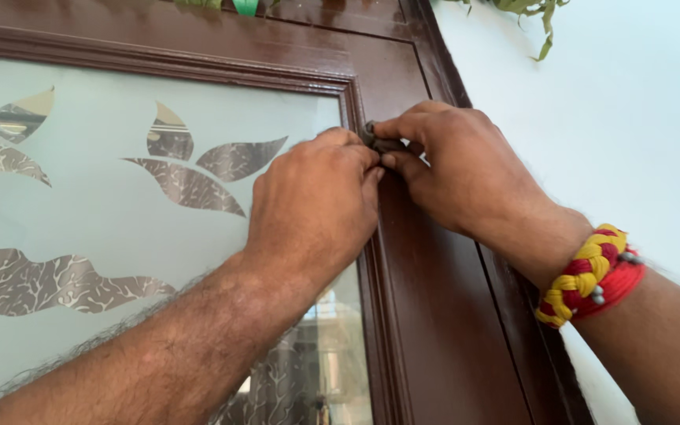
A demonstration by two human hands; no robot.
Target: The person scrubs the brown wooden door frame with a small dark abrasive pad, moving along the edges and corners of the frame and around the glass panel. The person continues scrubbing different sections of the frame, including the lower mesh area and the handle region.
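Fingertips of both hands pinch a small dull grey metal fitting against a glossy brown wooden door frame. Right hand closes on it from 3 o'clock, thumb under, forefinger over; left hand curls tight at 9 o'clock, knuckles hiding most of the piece (shape unclear). Frosted glass pane with etched leaf shapes lies at 8 o'clock. Braided red-and-yellow thread wristband at 4 o'clock.
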